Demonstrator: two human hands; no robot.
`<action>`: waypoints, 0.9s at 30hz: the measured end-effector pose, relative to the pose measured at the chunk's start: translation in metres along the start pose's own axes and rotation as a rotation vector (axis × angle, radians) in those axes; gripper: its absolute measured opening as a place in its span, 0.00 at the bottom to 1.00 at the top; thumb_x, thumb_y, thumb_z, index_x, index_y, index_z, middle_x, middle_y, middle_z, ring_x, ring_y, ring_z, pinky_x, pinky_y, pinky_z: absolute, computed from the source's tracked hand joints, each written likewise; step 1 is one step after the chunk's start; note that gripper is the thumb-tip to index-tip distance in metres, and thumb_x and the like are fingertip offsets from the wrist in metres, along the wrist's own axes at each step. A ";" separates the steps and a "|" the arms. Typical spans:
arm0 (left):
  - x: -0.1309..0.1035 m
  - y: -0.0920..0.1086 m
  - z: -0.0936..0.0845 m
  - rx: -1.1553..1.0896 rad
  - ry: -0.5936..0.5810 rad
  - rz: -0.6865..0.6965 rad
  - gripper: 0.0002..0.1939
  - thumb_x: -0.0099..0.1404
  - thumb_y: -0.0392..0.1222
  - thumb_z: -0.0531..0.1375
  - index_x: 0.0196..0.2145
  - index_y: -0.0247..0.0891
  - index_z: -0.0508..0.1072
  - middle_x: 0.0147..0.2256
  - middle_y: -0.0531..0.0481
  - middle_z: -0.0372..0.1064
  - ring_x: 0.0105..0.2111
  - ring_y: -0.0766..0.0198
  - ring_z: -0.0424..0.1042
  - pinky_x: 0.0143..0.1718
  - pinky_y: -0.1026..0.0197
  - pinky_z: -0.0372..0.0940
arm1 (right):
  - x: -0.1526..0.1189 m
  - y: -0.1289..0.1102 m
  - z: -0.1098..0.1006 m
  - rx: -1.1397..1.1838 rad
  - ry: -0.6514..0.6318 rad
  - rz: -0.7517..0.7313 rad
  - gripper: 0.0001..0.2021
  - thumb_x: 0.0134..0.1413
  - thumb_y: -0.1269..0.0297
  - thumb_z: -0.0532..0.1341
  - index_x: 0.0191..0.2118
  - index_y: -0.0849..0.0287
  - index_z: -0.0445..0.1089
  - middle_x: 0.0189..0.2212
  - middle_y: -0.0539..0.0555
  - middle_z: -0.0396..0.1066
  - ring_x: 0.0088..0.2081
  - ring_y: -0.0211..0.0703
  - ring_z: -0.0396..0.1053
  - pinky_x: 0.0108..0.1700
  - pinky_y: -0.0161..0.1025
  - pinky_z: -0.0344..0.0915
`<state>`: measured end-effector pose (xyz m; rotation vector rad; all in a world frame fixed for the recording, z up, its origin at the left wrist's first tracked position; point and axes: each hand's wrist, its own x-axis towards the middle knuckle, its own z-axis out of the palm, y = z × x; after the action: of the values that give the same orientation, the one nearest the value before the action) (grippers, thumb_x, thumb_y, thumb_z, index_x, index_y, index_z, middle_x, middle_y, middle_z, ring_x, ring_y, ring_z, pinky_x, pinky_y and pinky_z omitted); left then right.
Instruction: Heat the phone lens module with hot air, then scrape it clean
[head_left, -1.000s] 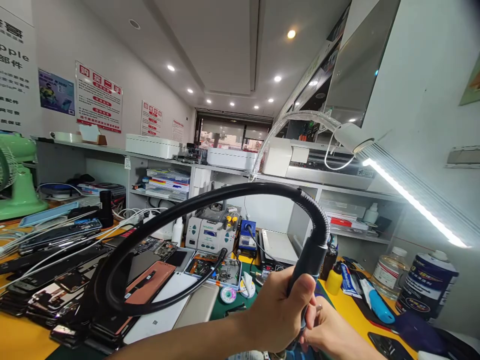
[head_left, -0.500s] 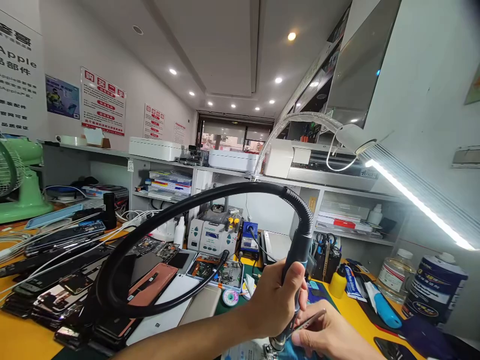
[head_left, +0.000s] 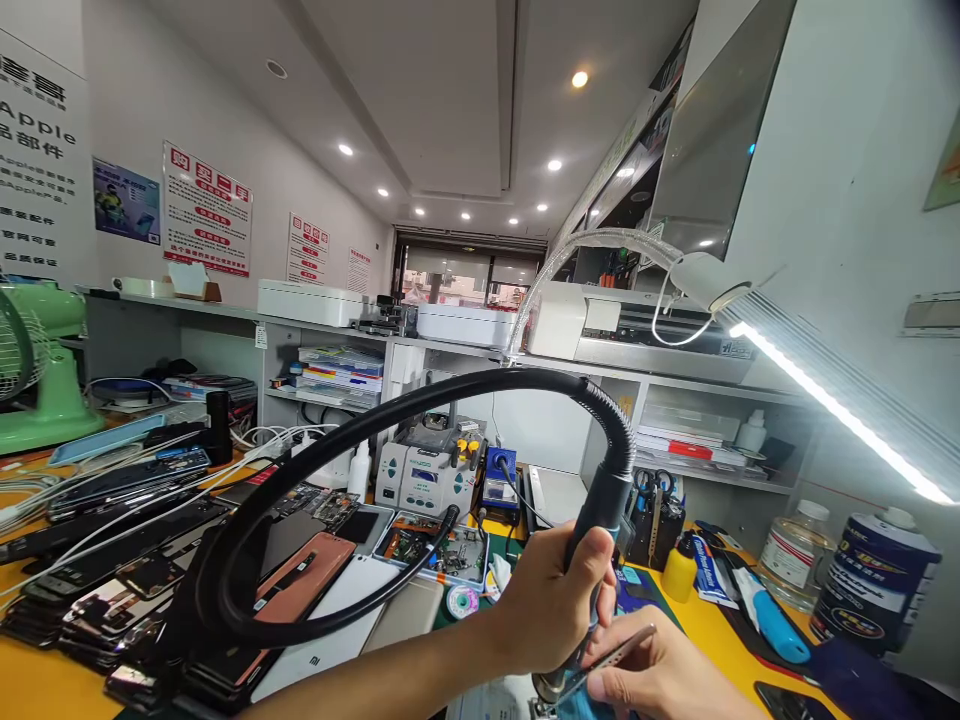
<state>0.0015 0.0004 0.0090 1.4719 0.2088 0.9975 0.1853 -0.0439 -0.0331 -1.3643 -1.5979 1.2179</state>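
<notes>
My left hand (head_left: 551, 605) is wrapped around the black handle of a hot air gun (head_left: 604, 500). The gun leans, its metal nozzle pointing down at a small metallic part (head_left: 541, 709) at the bottom edge, too cut off to identify. Beside the nozzle, my right hand (head_left: 649, 665) pinches metal tweezers (head_left: 628, 646), whose tips reach in under the nozzle. From the handle's top a thick black hose (head_left: 420, 398) loops left and back to the grey rework station (head_left: 424, 478).
Stacked phones and parts (head_left: 135, 600) cover the left side. A tray of circuit boards (head_left: 435, 545) and a solder spool (head_left: 462, 600) lie ahead. On the right stand a yellow bottle (head_left: 679, 570), a clear bottle (head_left: 793, 555) and a blue can (head_left: 874, 580). A lit lamp (head_left: 840, 410) hangs above.
The top of the hot air gun has tipped slightly to the right, carrying the hose end along. Both hands keep their grip, and the tweezers have shifted only a little.
</notes>
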 end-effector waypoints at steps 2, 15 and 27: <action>0.002 -0.001 -0.001 -0.018 0.027 0.001 0.25 0.77 0.60 0.55 0.37 0.35 0.73 0.21 0.60 0.63 0.16 0.73 0.60 0.18 0.67 0.60 | -0.001 0.002 -0.001 -0.003 0.008 0.004 0.24 0.39 0.45 0.79 0.36 0.60 0.81 0.32 0.52 0.74 0.26 0.39 0.68 0.30 0.38 0.65; -0.005 0.014 0.011 0.000 -0.025 -0.012 0.39 0.62 0.82 0.51 0.27 0.38 0.65 0.18 0.59 0.60 0.15 0.73 0.59 0.19 0.65 0.59 | 0.000 0.001 0.001 0.041 -0.035 -0.036 0.20 0.37 0.54 0.81 0.27 0.61 0.76 0.21 0.46 0.66 0.25 0.37 0.64 0.30 0.36 0.64; 0.001 0.004 0.006 -0.011 0.068 0.027 0.33 0.69 0.75 0.52 0.31 0.39 0.65 0.19 0.61 0.61 0.14 0.73 0.58 0.18 0.66 0.58 | 0.005 0.005 -0.001 -0.020 -0.022 0.051 0.29 0.33 0.39 0.79 0.35 0.60 0.83 0.27 0.53 0.73 0.28 0.42 0.68 0.30 0.38 0.66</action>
<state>0.0048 -0.0044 0.0137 1.4349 0.2325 1.0700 0.1870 -0.0383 -0.0380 -1.4171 -1.6031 1.2538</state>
